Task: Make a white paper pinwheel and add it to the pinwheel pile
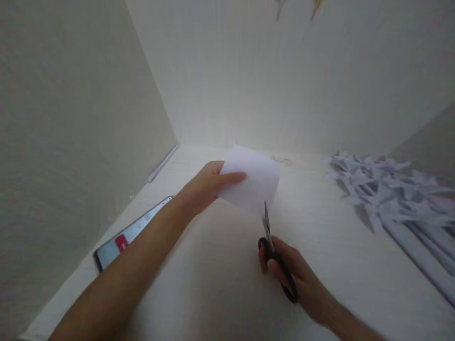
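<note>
My left hand (216, 182) pinches the left side of a white sheet of paper (254, 173), its thumb on top and the other fingers hidden beneath. The sheet is held above the table and bends slightly at its right side. Black-handled scissors (267, 232) are in my right hand (289, 267), fingers and thumb at the handle loops. Their blades point up toward the paper's lower right corner and look slightly parted. Whether the blades touch the paper I cannot tell.
A phone (133, 232) with a lit screen lies partly behind my left forearm. Folded white paper pinwheels (391, 189) on rolled paper sticks (415, 251) are piled at the right. A thin paper stick (162, 163) rests along the left wall of the white table (199, 284).
</note>
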`<state>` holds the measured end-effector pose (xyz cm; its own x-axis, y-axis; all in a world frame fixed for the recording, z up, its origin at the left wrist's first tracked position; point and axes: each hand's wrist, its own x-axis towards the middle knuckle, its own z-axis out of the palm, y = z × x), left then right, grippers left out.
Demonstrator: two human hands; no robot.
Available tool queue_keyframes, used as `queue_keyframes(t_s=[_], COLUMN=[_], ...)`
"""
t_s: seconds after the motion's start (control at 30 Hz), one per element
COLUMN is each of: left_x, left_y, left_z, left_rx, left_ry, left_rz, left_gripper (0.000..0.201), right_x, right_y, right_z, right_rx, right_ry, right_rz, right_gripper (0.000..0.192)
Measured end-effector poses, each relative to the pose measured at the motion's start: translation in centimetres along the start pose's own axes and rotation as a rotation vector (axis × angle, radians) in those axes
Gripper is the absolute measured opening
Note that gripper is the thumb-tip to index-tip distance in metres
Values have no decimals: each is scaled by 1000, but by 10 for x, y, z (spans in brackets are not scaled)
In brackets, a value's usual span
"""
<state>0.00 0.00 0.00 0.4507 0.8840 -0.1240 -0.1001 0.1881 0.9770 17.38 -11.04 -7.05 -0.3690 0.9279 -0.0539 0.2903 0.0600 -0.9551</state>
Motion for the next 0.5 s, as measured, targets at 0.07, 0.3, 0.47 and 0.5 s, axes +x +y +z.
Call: queue_keyframes(t_s=[0.07, 0.3, 0.47, 0.5], left_x=[1, 1, 1, 1], left_y=[0, 1, 1, 1], left_z=[0, 1, 1, 1], left_rx=[-5, 15, 18, 14], left_ry=[-2, 18, 14, 11], left_rz=[7, -7, -2, -1], left_gripper=[18, 21, 20, 20], right_x=[-1, -2, -3, -3], right_y=[-1, -3, -3, -3], right_z=[0, -1, -1, -1], right_rx=[-3, 4, -14, -12], right_ry=[1, -1, 0, -1], right_rz=[9, 9, 8, 9], right_gripper=[37, 35, 35, 35])
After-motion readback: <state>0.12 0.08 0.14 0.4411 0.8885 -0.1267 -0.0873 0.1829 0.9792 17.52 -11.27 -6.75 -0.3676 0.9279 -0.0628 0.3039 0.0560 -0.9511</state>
